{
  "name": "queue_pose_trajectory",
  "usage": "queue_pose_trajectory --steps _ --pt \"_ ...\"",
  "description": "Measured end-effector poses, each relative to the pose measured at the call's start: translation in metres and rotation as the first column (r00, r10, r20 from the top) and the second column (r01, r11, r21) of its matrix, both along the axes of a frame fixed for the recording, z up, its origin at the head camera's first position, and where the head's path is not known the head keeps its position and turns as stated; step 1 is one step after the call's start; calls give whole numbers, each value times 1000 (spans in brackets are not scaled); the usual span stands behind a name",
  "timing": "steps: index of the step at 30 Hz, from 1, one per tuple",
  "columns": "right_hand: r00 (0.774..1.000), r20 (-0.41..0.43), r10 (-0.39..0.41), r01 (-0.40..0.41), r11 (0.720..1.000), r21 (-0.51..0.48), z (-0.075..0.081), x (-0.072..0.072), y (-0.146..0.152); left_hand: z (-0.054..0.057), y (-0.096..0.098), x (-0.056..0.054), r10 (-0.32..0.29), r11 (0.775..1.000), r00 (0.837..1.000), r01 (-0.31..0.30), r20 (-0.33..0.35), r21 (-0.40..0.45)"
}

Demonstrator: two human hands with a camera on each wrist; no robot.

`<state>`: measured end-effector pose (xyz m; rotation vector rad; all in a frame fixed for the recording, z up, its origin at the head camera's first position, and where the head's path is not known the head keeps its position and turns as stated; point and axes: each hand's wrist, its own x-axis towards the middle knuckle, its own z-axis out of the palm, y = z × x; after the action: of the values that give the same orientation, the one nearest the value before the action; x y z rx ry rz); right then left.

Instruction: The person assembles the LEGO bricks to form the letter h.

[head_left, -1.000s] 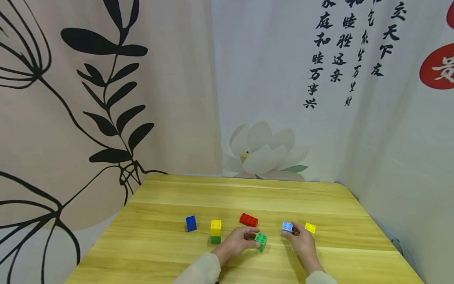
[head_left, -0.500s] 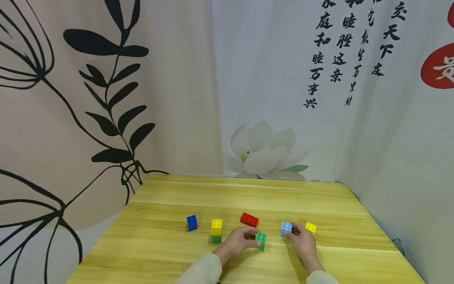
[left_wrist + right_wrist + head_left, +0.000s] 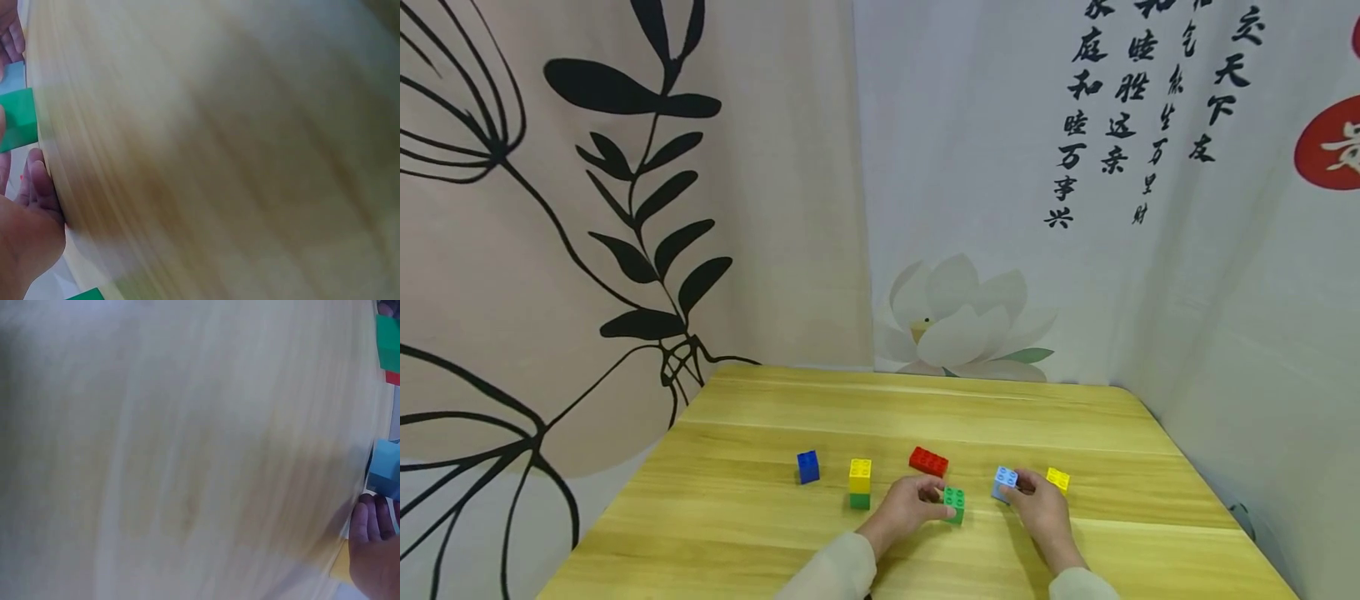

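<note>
My left hand (image 3: 907, 508) pinches a green toy building brick (image 3: 954, 503) between thumb and fingers, studs up, near the middle of the table. To its right my right hand (image 3: 1039, 507) holds a light blue brick (image 3: 1004, 482) by its right side, also studs up. A gap separates the two bricks. In the left wrist view the green brick (image 3: 19, 117) shows at the left edge, with the curled fingers of the left hand (image 3: 34, 219) below it. The right wrist view has the light blue brick (image 3: 385, 467) at its right edge, above the right hand (image 3: 375, 550).
Behind the hands lies a red brick (image 3: 928, 462). A yellow brick (image 3: 860, 477) sits on a green one (image 3: 860, 501) left of the left hand, with a dark blue brick (image 3: 808, 467) farther left. Another yellow brick (image 3: 1057, 479) is partly behind the right hand.
The green brick in my left hand has tipped slightly and turned a little more upright. The light blue brick has tilted a little in my right hand. The camera view has shifted slightly.
</note>
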<state>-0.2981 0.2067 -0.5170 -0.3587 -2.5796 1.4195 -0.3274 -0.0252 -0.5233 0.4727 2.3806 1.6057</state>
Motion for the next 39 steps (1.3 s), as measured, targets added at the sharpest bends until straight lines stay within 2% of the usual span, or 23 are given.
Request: queue_pose_trajectory --steps 9,15,22,27,35,39 --pt "1000 4 11 -11 1000 -9 -2 -1 3 0 0 1 12 1000 1000 -12 12 -21" --pt "999 -34 34 -34 999 18 1 0 0 -2 0 1 7 1000 1000 -8 -11 -22" --pt "998 -37 56 -59 992 -108 8 -2 -5 -3 -1 -2 9 1000 1000 -10 -29 -25" --pt "997 -44 66 -72 988 -136 13 -4 -7 -3 -2 -3 11 999 999 -12 -32 -36" --pt "990 -58 130 -133 990 -51 27 -6 -14 -2 0 -4 4 999 1000 -5 -28 -46" --pt "981 -81 174 -178 983 -41 32 -5 -19 -2 1 -4 -2 998 1000 0 -29 -57"
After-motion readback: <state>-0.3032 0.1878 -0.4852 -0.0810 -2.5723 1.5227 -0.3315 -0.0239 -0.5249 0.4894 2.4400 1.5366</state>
